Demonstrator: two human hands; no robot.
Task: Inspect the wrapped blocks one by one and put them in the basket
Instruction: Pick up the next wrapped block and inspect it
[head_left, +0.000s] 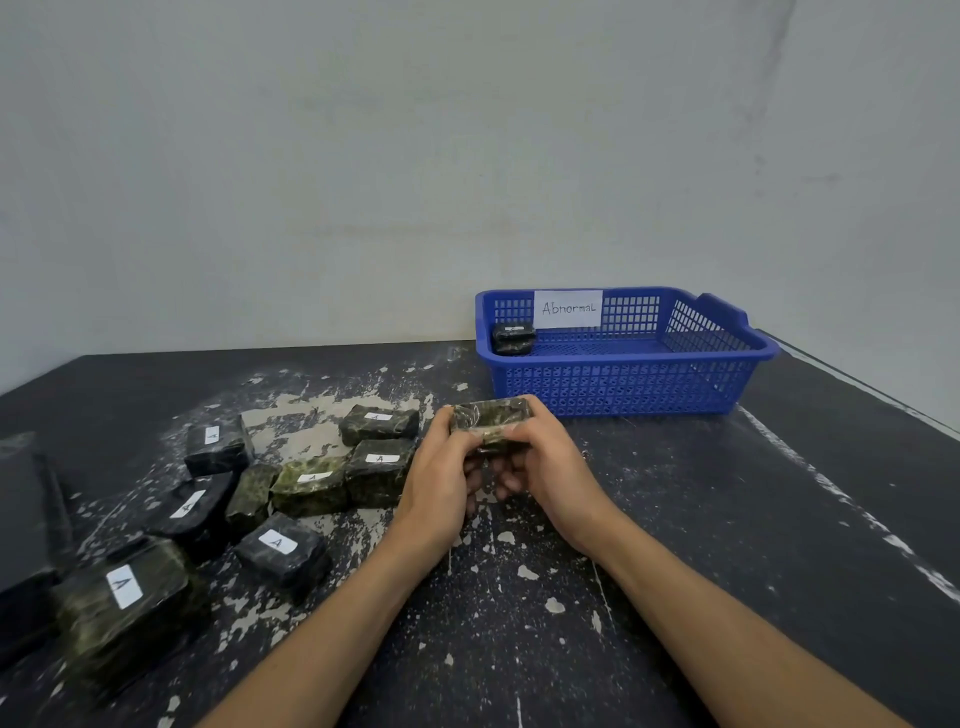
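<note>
**Block held up between both hands, basket just beyond to the right**

The wrapped block (491, 422) under inspection is off the tabletop (675, 519), held in front of the person at the middle of the view. Its long axis runs left to right, with one hand at each end. The left hand (441, 480) grips the left end and the right hand (553, 480) grips the right end. The fingers (539, 422) curl over the far edge, and the thumbs press the near face through the glossy film. No label shows on the faces turned toward the camera.

The blue basket (623, 389) stands beyond the block and to its right, near but not touching. The right hand is the nearer one to it. My judgement is that the drop calls for a short carry forward and rightward over the near wall. A paper sign (568, 308) reading "Abnormal" hangs on the basket's back wall. One wrapped block (513, 338) already lies in its far left corner, and the rest of the floor is bare.

To the left of the hands, several loose blocks (382, 470) lie scattered on the worn, paint-flecked surface, most with a white label facing up. Judging by that pile, most of the task remains.
</note>
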